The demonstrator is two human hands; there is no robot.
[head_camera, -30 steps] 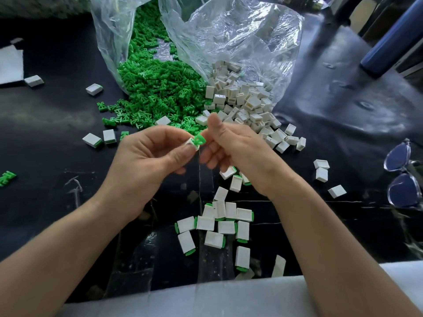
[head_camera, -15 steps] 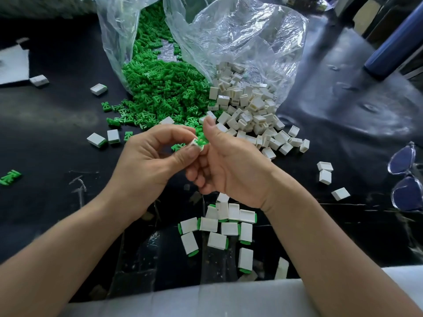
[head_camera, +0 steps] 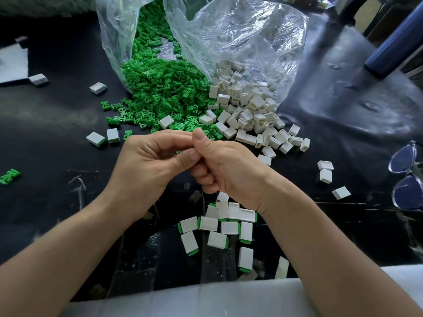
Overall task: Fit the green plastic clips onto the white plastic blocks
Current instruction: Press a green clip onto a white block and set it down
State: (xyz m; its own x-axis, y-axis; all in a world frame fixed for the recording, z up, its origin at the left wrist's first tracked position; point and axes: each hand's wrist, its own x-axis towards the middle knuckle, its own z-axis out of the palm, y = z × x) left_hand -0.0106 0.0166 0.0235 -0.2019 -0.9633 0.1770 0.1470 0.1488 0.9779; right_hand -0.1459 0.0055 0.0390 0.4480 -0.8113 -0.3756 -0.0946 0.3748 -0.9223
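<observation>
Head, left grip (head_camera: 151,165), right grip (head_camera: 231,170), maybe pinching

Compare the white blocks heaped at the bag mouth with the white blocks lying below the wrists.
The heaped blocks are bare white, many showing an open hollow; the near blocks mostly show a green edge. The heaped blocks pile up, partly inside the clear bag; the near blocks lie flat on the black table. Both are small white rectangles.

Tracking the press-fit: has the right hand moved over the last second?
Yes: the right hand has slid left and nearer the person, away from the white block heap.
</observation>
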